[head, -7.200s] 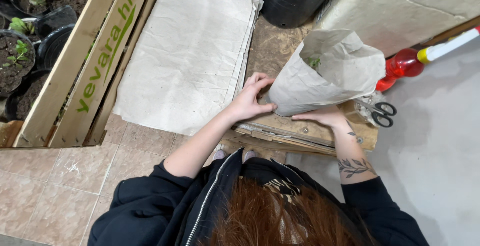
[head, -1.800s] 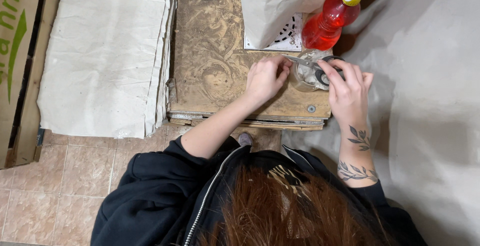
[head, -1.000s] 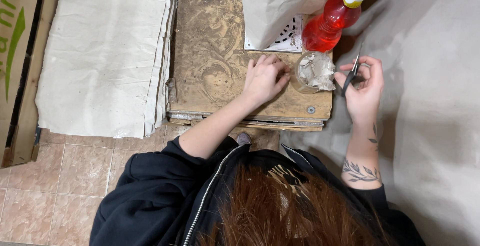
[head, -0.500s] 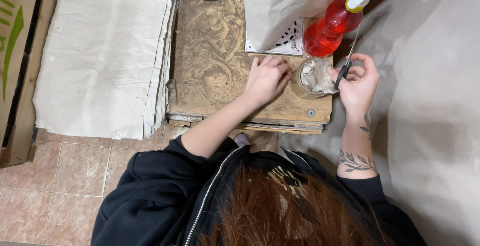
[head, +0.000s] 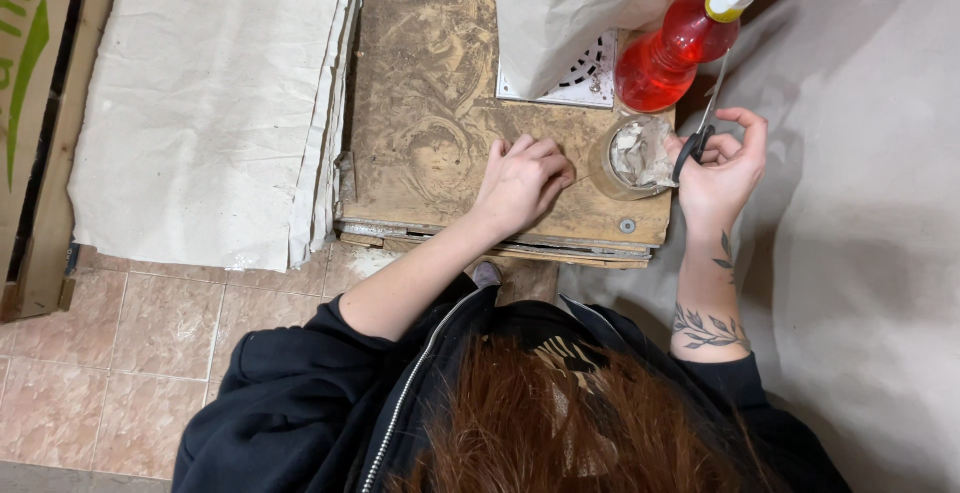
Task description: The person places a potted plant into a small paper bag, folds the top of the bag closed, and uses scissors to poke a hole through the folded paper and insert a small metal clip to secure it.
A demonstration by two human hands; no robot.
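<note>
On the wooden board (head: 440,103), right hand (head: 722,168) grips scissors (head: 700,123) (left hand (head: 522,183) lies curled, empty) beside a jar (head: 628,158).

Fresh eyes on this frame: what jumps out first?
The red spray bottle at the top right corner of the worn wooden board. Just below it, the right hand holds scissors beside a small jar; the left hand rests on the board.
</note>
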